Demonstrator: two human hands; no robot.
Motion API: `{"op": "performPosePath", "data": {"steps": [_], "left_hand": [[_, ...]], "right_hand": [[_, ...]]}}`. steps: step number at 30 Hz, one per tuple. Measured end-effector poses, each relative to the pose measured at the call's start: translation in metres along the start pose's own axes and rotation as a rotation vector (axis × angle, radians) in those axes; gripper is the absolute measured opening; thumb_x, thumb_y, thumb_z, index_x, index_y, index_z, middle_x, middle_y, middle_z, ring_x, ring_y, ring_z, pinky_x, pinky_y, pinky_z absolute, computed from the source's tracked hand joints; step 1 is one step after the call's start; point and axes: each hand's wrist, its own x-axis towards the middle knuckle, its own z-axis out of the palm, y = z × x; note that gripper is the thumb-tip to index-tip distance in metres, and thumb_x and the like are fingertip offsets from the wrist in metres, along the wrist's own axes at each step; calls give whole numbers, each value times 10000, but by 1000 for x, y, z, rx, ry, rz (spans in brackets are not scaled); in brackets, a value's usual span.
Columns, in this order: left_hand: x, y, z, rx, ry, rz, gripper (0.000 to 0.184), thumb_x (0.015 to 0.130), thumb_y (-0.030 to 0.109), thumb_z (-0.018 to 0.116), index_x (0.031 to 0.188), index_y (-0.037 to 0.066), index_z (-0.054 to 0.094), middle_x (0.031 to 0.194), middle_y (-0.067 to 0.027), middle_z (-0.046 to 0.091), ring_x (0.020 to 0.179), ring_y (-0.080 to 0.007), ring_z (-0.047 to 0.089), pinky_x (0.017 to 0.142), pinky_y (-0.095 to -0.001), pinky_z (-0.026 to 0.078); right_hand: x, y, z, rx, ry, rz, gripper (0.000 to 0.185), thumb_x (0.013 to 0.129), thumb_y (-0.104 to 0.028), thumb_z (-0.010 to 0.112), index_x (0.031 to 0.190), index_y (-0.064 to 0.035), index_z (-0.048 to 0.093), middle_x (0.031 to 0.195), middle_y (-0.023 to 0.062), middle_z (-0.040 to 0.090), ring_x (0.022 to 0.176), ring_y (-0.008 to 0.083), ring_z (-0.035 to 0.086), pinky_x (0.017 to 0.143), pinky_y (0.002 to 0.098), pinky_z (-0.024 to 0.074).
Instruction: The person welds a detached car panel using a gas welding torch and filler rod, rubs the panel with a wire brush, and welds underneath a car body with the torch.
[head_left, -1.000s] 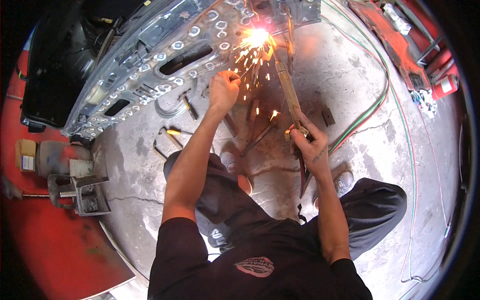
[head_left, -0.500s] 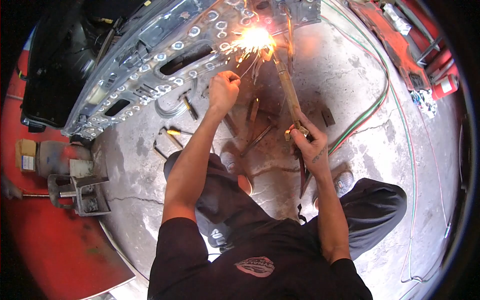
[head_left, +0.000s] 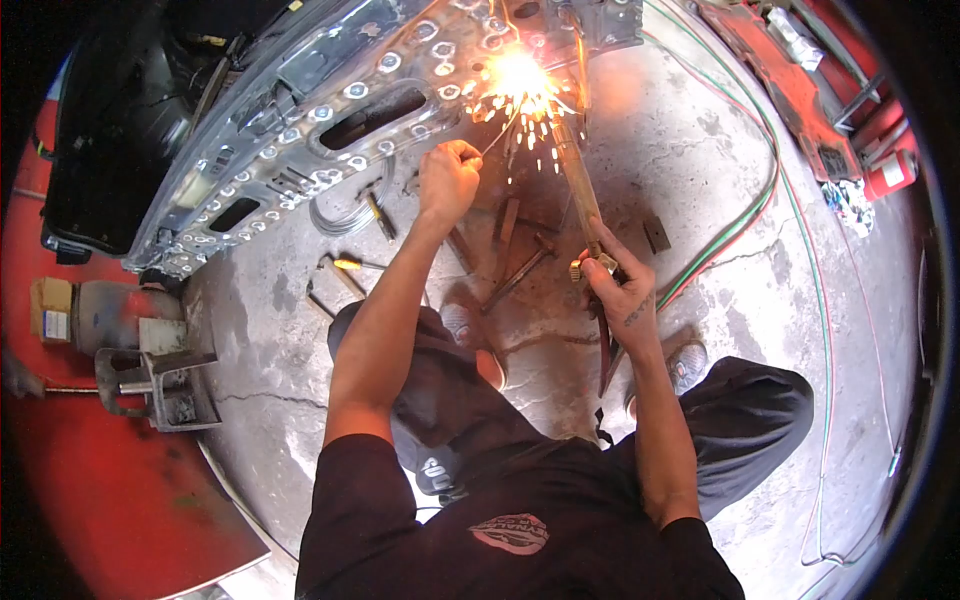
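Observation:
My right hand (head_left: 620,280) is wrapped around the valve end of a brass gas welding torch (head_left: 577,180). The torch points up toward a bright flare with sparks (head_left: 520,80) at the edge of a grey metal car panel (head_left: 290,150). Glare hides the torch tip and the metal there. Left of the torch, my left hand (head_left: 449,182) is closed in a pinch on a thin filler rod (head_left: 499,137), which slants up into the sparks. Round weld-like marks and oblong openings cover the panel.
Hammers (head_left: 378,216) and loose metal pieces (head_left: 507,228) lie on the concrete floor below the panel. A wire coil (head_left: 335,218) rests beside them. Green and red hoses (head_left: 740,215) run along the right. A red surface (head_left: 110,480) with a metal bracket (head_left: 180,390) is at left.
The flare has grown, and sparks now drop lower, in front of the torch's upper end. Both hands stay almost where they were.

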Motion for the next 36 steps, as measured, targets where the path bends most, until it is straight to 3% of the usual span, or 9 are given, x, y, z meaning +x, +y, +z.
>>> {"op": "performPosePath", "data": {"steps": [4, 7, 9, 12, 18, 21, 27, 32, 36], "left_hand": [[0, -1, 1, -2, 3, -19, 117, 824, 106, 730, 871, 5, 765, 869, -203, 749, 837, -357, 731, 802, -421, 552], [-1, -1, 0, 10, 0, -23, 135, 836, 107, 724, 903, -2, 768, 879, -203, 755, 839, -331, 740, 794, -404, 558], [-1, -1, -2, 55, -14, -7, 171, 858, 104, 714, 967, -13, 774, 895, -202, 766, 833, -279, 759, 769, -367, 573], [-2, 1, -1, 0, 8, -41, 122, 826, 111, 729, 877, 7, 768, 874, -199, 753, 844, -353, 731, 820, -427, 547], [-2, 4, -3, -7, 10, -26, 115, 825, 106, 730, 874, 10, 769, 877, -199, 752, 844, -346, 733, 816, -419, 549], [-1, 1, -3, 40, -9, 8, 175, 857, 113, 714, 969, -8, 773, 892, -203, 765, 833, -284, 758, 767, -372, 572], [0, 0, -3, 36, -5, 6, 169, 855, 115, 716, 959, -5, 773, 878, -191, 765, 796, -270, 749, 752, -366, 565], [-1, 1, -3, 37, 8, -5, 167, 851, 118, 722, 953, -3, 775, 868, -187, 765, 781, -264, 746, 739, -364, 561], [0, 0, -3, 22, 1, -11, 170, 852, 119, 723, 956, -4, 775, 869, -189, 765, 788, -266, 750, 740, -363, 562]], "right_hand": [[-1, 0, 0, 6, -5, 17, 503, 941, -111, 691, 1431, -47, 601, 984, 21, 677, 874, 87, 598, 791, 259, 496], [1, 6, -2, -82, -25, -68, 514, 981, -84, 640, 1486, -62, 543, 970, 33, 671, 637, 78, 601, 557, 239, 505], [2, 7, -2, -77, -25, -69, 513, 980, -78, 639, 1484, -61, 545, 970, 33, 670, 640, 77, 600, 560, 239, 509], [2, 8, -2, -77, -25, -73, 512, 978, -72, 637, 1482, -56, 546, 968, 34, 668, 641, 78, 599, 561, 240, 511], [2, 8, -2, -70, -31, -70, 508, 978, -67, 632, 1478, -47, 547, 967, 32, 664, 637, 81, 596, 559, 242, 511], [2, 9, -2, -68, -33, -77, 506, 979, -70, 632, 1478, -44, 547, 967, 32, 662, 639, 81, 597, 559, 242, 510], [3, 8, -1, -73, -23, -82, 503, 980, -75, 631, 1476, -47, 550, 954, 29, 663, 640, 82, 598, 557, 244, 510], [0, -2, 1, 3, 3, 9, 480, 940, -113, 691, 1406, -26, 617, 1005, 46, 690, 930, 106, 620, 851, 278, 502], [0, 0, 1, -10, 4, -3, 480, 938, -98, 682, 1410, -42, 619, 996, 41, 687, 910, 98, 613, 819, 273, 501]]}}
